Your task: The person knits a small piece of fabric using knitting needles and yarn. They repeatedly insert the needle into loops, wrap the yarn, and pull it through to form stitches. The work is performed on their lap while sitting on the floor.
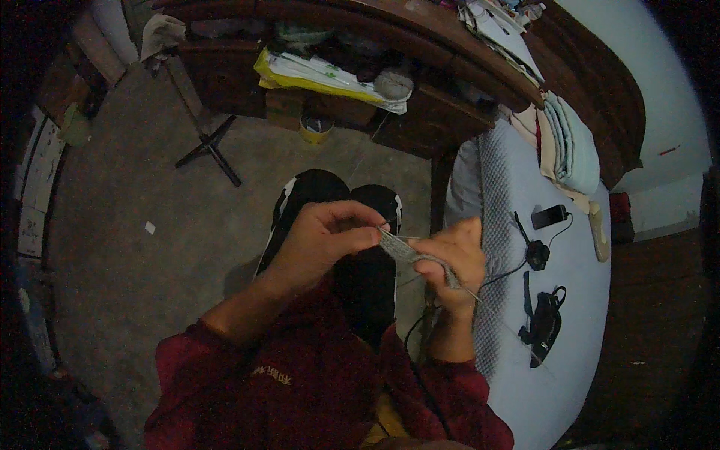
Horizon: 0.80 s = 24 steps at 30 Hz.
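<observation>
A small piece of grey knitting (398, 248) on thin knitting needles is stretched between my two hands, above my knees. My left hand (320, 236) pinches its left end and a needle tip between thumb and fingertips. My right hand (458, 256) grips the right end, with a needle (486, 304) sticking out below it towards the bed. A ball of grey yarn (394, 83) rests on a white and yellow plastic bag in the open part of the wooden cabinet ahead. A thin strand hangs down from near it.
On the bed (540, 394) at right are a phone (549, 216), a black device with cables (537, 255), a black pouch (545, 329) and folded bedding (568, 138). A metal stand (208, 147) and a yellow tub (316, 130) are on the floor before the cabinet (405, 126).
</observation>
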Motion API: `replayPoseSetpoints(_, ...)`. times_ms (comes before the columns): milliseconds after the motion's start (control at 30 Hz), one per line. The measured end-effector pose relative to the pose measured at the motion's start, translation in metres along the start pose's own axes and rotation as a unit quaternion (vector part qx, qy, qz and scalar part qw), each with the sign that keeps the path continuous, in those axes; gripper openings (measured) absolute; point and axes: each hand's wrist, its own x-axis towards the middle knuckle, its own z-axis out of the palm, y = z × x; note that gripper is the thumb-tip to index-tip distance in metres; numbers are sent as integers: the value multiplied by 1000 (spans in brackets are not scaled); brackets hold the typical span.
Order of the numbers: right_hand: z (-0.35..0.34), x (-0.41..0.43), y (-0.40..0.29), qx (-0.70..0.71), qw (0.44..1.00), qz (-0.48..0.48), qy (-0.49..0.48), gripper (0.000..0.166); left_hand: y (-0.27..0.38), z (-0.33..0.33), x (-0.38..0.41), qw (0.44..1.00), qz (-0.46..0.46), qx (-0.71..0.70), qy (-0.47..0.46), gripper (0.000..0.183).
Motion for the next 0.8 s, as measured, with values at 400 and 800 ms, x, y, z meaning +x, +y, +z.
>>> replayPoseSetpoints(400, 14, 7, -5, -86, 996, -29, -3, 32, -7, 3, 2, 998, -56, 2, 8, 19)
replayPoseSetpoints(800, 29, 25, 12, -72, 984, -56, -155, 51, -9, 7, 5, 993, 12, 121, -3, 18)
